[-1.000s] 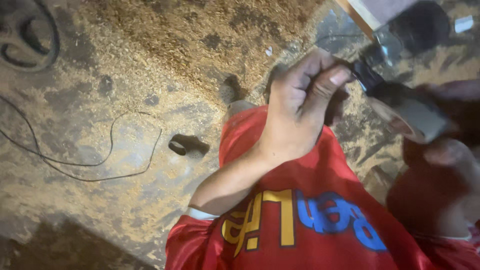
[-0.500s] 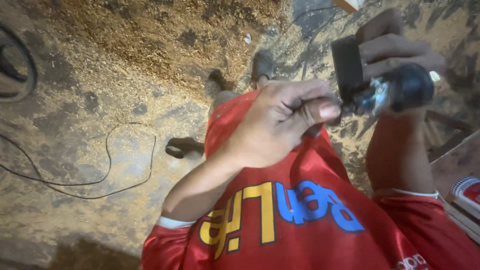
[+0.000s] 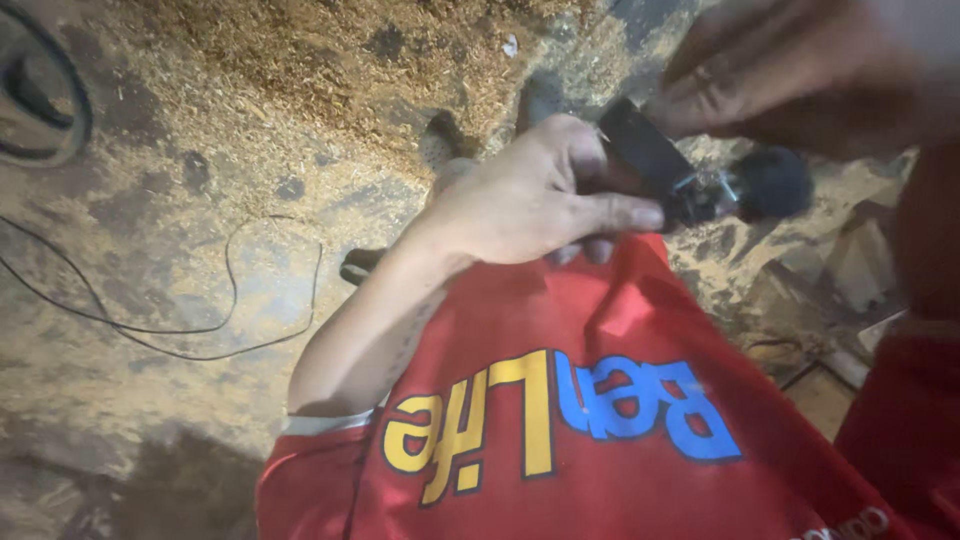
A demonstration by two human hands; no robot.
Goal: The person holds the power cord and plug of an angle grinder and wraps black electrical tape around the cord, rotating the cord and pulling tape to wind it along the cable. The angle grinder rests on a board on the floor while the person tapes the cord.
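I look down over my red shirt with yellow and blue lettering at a sawdust-covered floor. My left hand (image 3: 540, 195) is curled around the near end of a dark hand-held power tool (image 3: 700, 185), fingertips pinching at its metal middle part. My right hand (image 3: 800, 75), blurred at the top right, grips the tool's dark body from above. The tool's round black end (image 3: 770, 183) sticks out to the right. What the fingertips touch is hidden by blur.
A thin black cable (image 3: 200, 325) loops over the floor at left. A dark round object (image 3: 40, 95) lies at the top left edge. A small dark piece (image 3: 358, 265) rests on the floor beside my left forearm. Wooden scraps (image 3: 850, 260) lie at right.
My left hand has kept its hold at the tool's middle. My right hand has shifted up and over the tool's body, and the view has drifted slightly.
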